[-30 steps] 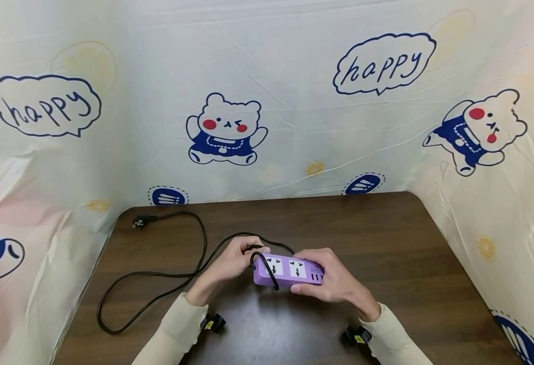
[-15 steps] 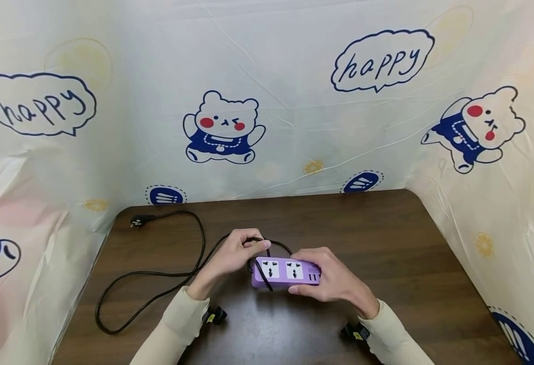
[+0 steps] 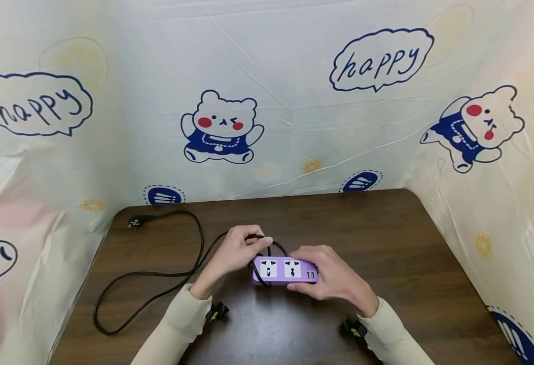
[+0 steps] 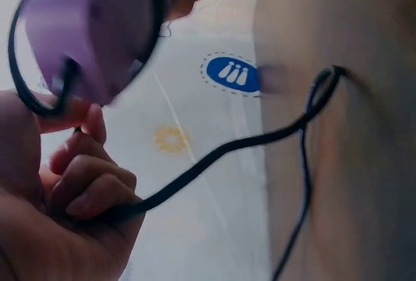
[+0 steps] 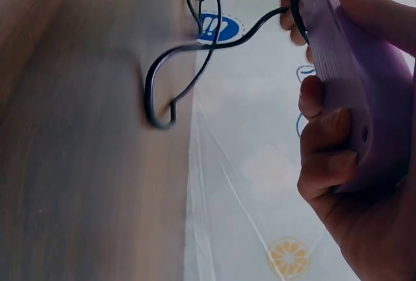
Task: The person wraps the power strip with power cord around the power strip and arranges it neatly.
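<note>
A purple power strip [image 3: 280,271] with white sockets faces up in the head view, held above the table. My right hand [image 3: 335,276] grips its right end, thumb on the near side; in the right wrist view, several fingers [image 5: 325,131] wrap its underside. Just behind the strip's left end, my left hand [image 3: 241,251] pinches the black power cord [image 3: 152,274] between thumb and fingers. One turn of cord loops around that left end. In the left wrist view, the cord [image 4: 221,156] also runs through the curled lower fingers and trails away.
The rest of the cord lies in wide loops over the left of the brown wooden table [image 3: 408,284]. Its black plug [image 3: 137,220] lies at the back left corner. A printed curtain [image 3: 294,137] closes off the back and both sides.
My left hand has moved slightly up and back from the strip's end, drawing the cord so the loop sits closer. The right hand and strip have shifted slightly left.
</note>
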`<state>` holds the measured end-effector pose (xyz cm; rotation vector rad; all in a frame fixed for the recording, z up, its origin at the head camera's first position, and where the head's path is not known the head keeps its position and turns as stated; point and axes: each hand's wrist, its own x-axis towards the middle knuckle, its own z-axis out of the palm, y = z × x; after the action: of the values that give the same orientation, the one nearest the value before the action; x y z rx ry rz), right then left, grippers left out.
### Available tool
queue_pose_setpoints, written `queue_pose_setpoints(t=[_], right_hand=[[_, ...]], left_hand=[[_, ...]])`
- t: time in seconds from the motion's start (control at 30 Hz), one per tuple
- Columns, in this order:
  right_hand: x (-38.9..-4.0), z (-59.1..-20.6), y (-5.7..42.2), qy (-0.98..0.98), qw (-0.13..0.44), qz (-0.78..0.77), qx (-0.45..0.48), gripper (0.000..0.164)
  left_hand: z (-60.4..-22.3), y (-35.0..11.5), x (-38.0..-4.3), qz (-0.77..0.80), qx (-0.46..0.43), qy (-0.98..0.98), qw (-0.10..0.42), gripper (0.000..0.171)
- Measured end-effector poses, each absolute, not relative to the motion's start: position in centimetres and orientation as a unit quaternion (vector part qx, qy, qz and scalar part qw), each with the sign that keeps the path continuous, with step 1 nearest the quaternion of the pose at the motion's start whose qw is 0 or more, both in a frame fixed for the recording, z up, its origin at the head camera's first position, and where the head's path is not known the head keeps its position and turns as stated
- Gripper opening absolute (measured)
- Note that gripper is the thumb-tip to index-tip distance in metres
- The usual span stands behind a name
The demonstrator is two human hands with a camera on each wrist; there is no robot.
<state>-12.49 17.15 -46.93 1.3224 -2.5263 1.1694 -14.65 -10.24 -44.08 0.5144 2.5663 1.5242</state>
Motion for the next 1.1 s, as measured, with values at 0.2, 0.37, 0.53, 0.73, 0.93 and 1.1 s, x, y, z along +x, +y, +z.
queue_pose_setpoints(t=[0.2,0.37,0.53,0.73,0.93,1.1], right_hand=[[-12.6,-47.2,17.2,-0.839,0.047,0.357,0.408,0.047],[-12.6,-47.3,17.2,-0.845,0.06,0.352,0.397,0.047],[-12.6,-47.2,17.0,-0.852,0.074,0.341,0.389,0.046],[-12.5,-47.2,16.8,-0.862,0.089,0.322,0.382,0.049],[-12.6,-47.5,16.8,-0.86,0.124,0.318,0.381,0.049],[-12.9,-47.3,17.0,-0.857,0.16,0.321,0.37,0.048]], left_hand=[[-43.1,-9.7,-13.5,0.445,0.179,0.877,0.005,0.025],[-42.9,-9.3,-12.9,0.424,0.173,0.889,-0.017,0.029],[-42.8,-8.9,-12.5,0.423,0.152,0.893,-0.035,0.032],[-42.9,-8.8,-12.2,0.413,0.128,0.901,-0.041,0.03],[-42.9,-8.8,-11.4,0.401,0.128,0.905,-0.058,0.026],[-43.0,-8.6,-10.5,0.409,0.128,0.899,-0.097,0.022]])
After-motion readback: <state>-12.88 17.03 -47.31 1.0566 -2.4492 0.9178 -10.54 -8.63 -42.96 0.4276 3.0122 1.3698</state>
